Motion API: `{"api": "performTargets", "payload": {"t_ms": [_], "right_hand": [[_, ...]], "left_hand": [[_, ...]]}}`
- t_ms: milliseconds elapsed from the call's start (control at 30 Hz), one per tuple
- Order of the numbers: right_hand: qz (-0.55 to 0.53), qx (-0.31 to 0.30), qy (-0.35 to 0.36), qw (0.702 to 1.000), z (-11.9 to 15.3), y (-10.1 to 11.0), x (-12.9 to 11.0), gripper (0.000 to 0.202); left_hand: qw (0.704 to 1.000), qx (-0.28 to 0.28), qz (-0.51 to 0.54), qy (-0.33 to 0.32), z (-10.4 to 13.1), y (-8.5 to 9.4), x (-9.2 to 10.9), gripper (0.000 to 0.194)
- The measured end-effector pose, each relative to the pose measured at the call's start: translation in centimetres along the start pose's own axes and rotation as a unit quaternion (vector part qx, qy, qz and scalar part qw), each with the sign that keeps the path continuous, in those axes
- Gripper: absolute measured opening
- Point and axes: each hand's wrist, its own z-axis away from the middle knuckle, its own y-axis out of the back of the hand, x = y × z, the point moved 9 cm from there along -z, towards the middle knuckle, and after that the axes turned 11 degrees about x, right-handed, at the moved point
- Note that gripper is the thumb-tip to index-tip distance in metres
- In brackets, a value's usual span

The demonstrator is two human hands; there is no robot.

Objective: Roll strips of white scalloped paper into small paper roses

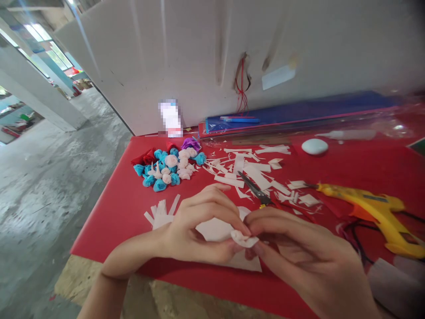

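Between my fingertips is a small white paper flower (244,238), partly curled. My left hand (206,226) pinches it from the left with thumb and forefinger. From the other side my right hand (302,252) grips its edge with the fingertips. Beneath both hands lie white paper sheets (215,229) on the red table top (116,221). Just beyond my fingers, scissors (257,188) rest among white paper scraps (255,173). A yellow hot glue gun (375,208) lies to the right, its nozzle pointing left.
Finished paper flowers (166,166) in blue, pale pink, red and purple sit at the back left. A white egg-shaped object (314,146) stands at the back right. Pens (241,119) lie on blue sheets (299,107) by the wall. A lit, blurred phone-like screen (171,117) leans there.
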Motion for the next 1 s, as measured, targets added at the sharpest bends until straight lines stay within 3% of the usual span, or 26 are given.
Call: {"api": "performTargets", "payload": {"t_ms": [233, 400, 800, 1000], "right_hand": [[0.111, 0.017, 0.093, 0.989, 0.3, 0.2, -1.6, 0.012], [0.149, 0.016, 0.129, 0.98, 0.5, 0.3, -2.0, 0.011], [0.153, 0.026, 0.151, 0.976, 0.7, 0.1, -2.3, 0.012], [0.058, -0.014, 0.077, 0.995, 0.0, -0.1, -1.5, 0.015]], "left_hand": [[0.998, 0.052, -0.009, 0.018, 0.4, 0.0, -0.5, 0.014], [0.998, 0.059, -0.001, 0.033, 0.6, -0.1, -0.7, 0.014], [0.998, 0.05, -0.028, 0.021, 1.0, -0.4, -0.6, 0.013], [0.999, 0.041, -0.021, 0.01, 0.7, -0.3, -0.5, 0.012]]}}
